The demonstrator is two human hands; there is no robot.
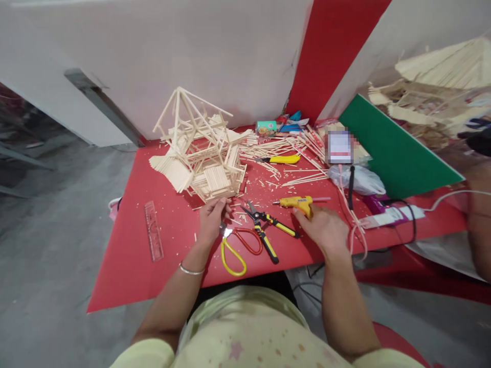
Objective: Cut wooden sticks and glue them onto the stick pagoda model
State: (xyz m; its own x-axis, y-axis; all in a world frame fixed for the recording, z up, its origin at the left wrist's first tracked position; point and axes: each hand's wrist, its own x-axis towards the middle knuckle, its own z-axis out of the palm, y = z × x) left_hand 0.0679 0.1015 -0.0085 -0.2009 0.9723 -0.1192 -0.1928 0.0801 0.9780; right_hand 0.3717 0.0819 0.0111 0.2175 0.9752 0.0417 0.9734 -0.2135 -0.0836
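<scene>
A stick-built model house (201, 153) stands on the red table (153, 276). My left hand (211, 219) rests just below the model's front edge, fingers pinched together on a thin wooden stick. My right hand (321, 225) is closed round the handle of a yellow glue gun (301, 203), whose nozzle points left over the table. Between the hands lie black-and-yellow pliers (264, 230) and scissors (240, 248) with yellow and red handles.
A clear ruler (153, 230) lies at the left. Loose sticks (291, 153), a yellow utility knife (282, 159) and small packets sit at the back. A green board (395, 148) leans at the right, with cables (402, 214) and another stick model (433, 87) beyond. Another person's arm (479, 214) shows at far right.
</scene>
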